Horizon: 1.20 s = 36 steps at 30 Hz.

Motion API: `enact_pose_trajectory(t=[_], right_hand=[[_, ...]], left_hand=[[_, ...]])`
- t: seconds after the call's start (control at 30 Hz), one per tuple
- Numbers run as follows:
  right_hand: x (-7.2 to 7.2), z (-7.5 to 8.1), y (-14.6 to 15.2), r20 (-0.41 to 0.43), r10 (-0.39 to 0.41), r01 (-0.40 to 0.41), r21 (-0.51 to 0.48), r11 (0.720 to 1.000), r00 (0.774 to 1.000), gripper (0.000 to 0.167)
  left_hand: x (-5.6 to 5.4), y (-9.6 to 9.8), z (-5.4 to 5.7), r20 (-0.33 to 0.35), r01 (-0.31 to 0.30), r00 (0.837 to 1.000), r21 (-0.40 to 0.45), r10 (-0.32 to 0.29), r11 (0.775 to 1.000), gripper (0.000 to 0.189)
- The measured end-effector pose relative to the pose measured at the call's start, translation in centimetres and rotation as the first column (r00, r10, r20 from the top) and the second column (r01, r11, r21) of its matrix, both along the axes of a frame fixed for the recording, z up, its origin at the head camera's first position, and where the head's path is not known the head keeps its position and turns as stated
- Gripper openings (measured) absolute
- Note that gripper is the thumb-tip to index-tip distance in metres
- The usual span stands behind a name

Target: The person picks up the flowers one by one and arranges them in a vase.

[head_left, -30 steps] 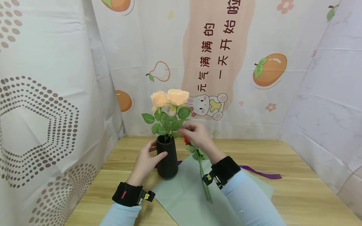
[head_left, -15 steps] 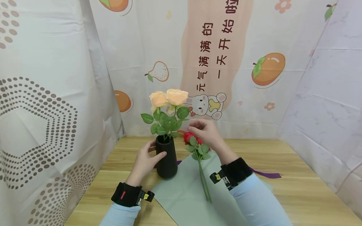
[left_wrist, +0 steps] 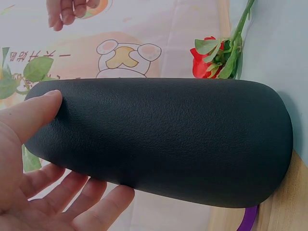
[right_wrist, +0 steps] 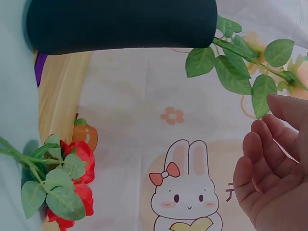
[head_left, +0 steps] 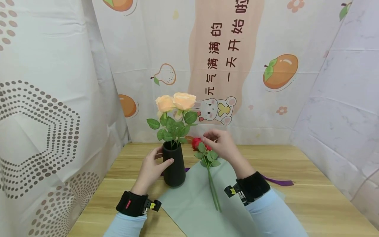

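Observation:
A black vase (head_left: 174, 168) stands upright at the back left corner of a sheet of paper, holding peach roses (head_left: 184, 101) with green leaves. My left hand (head_left: 149, 170) grips the vase near its upper part, the thumb (left_wrist: 45, 103) on one side and the fingers round the other. To the right of the vase, my right hand (head_left: 222, 146) is raised with loosely bent fingers and nothing in them. Below it, red roses (head_left: 196, 144) lie on the paper, their long stems (head_left: 212, 187) pointing toward me. In the right wrist view, the right hand's fingers appear near the peach roses' leaves (right_wrist: 263, 94).
The grey-green paper (head_left: 192, 207) covers the middle of the wooden table (head_left: 314, 204). A purple ribbon (head_left: 279, 182) sticks out from under it on the right, and a bit shows behind the vase. Printed curtains (head_left: 254, 98) close off the back and sides.
My right hand has drawn away from the peach roses' leaves, moving right until it is above the red roses. The left hand keeps its hold on the vase.

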State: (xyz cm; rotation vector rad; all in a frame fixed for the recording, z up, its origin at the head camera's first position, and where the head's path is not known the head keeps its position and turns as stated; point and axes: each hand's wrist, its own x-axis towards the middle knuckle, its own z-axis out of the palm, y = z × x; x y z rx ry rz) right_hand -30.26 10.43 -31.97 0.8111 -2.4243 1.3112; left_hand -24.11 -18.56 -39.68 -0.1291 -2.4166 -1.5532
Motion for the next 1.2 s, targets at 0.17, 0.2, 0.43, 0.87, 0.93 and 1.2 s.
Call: enact_pose_trajectory(t=[0.17,0.2,0.43,0.87,0.93,1.2], right_hand=[[0.1,-0.7,0.4,-0.009,-0.019,0.019,0.035,0.999,1.0,0.011],[0.1,-0.8,0.5,-0.009,-0.025,0.025,0.042,0.999,1.0,0.011],[-0.2,-2.0,0.9,0.013,-0.054,0.053,0.088,0.995,0.998,0.009],[-1.1,-5.0,1.3,0.136,-0.106,0.07,0.249,0.966,0.985,0.008],[-1.2,-5.4,1.5,0.161,-0.124,0.076,0.281,0.957,0.979,0.009],[-1.9,-7.2,1.6,0.26,-0.166,0.068,0.348,0.935,0.951,0.017]], left_hand=[[-0.1,-0.1,0.0,-0.008,0.0,1.0,-0.008,0.0,1.0,0.066],[-0.1,-0.1,0.0,-0.012,-0.001,1.0,-0.009,0.0,1.0,0.065],[-0.2,-0.1,0.1,-0.018,0.002,1.0,-0.007,-0.002,1.0,0.066],[-0.1,-0.1,0.1,-0.011,-0.001,1.0,-0.014,0.0,1.0,0.066],[-0.1,-0.1,0.1,-0.011,0.0,1.0,-0.013,0.0,1.0,0.066],[-0.2,-0.1,0.1,-0.016,0.002,1.0,-0.012,-0.002,1.0,0.065]])
